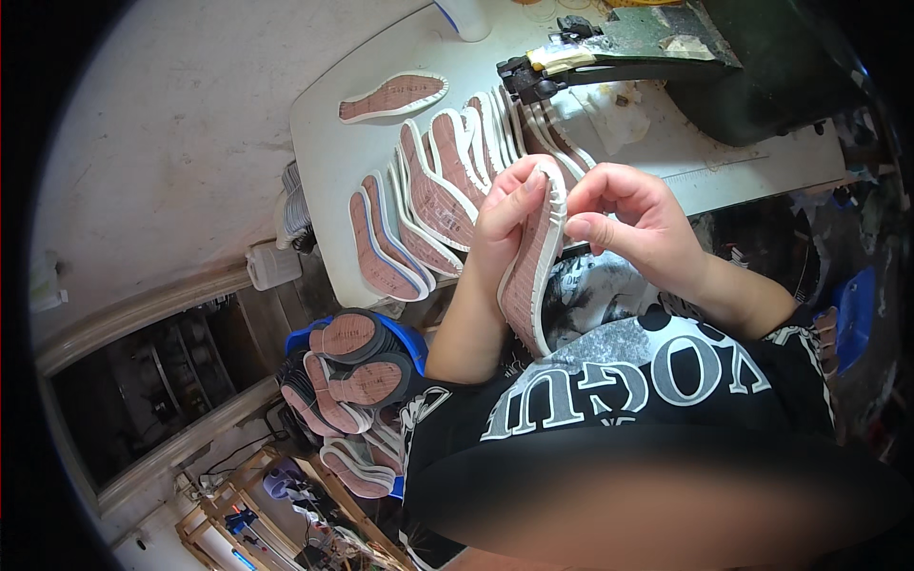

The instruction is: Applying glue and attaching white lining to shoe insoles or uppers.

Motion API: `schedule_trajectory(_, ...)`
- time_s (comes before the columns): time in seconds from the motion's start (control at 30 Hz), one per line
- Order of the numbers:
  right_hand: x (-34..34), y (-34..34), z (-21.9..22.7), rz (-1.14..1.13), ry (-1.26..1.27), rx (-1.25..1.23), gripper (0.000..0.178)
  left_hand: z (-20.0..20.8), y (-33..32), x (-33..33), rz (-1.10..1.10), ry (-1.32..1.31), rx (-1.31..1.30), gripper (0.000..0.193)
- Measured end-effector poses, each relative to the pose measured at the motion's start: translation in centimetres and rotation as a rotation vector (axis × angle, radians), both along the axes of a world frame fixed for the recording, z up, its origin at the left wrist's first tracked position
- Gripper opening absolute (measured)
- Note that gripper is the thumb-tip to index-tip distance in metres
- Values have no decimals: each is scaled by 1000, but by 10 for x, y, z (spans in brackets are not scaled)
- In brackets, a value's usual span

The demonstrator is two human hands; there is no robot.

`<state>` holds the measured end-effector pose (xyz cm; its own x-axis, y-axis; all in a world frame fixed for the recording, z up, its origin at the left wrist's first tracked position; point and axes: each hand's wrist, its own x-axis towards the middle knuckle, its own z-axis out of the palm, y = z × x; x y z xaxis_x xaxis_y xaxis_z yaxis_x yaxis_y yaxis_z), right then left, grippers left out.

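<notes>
An insole (529,276) with a pinkish-brown face and a white gathered rim is held upright in front of my chest. My left hand (511,207) grips its upper end, thumb lying on the face near the tip. At the white rim, my right hand (636,221) has its thumb and forefinger curled close together. What lies between those two fingers, if anything, is too small to make out. On the table behind, a row of similar insoles (440,205) leans in overlapping order, and a single insole (395,96) lies apart at the far left.
The pale table (328,157) carries a dark green sewing machine (657,43) at its far right. Left of my body, a blue crate (416,344) is piled with shoe soles and insoles (376,381). Below that stands a wooden frame (249,495) with odds and ends.
</notes>
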<state>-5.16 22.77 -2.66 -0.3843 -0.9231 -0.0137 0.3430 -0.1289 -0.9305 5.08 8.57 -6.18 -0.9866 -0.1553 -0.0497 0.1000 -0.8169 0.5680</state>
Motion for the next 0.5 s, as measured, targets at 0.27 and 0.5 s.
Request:
schedule_trajectory(0.27, -6, 6, -6, 15, 77, -47, 15, -9, 16, -18, -90, 102, -19, 27)
schedule_trajectory(0.5, -15, 11, -9, -42, 4, -1, 32, -24, 25, -22, -67, 30, 7, 27)
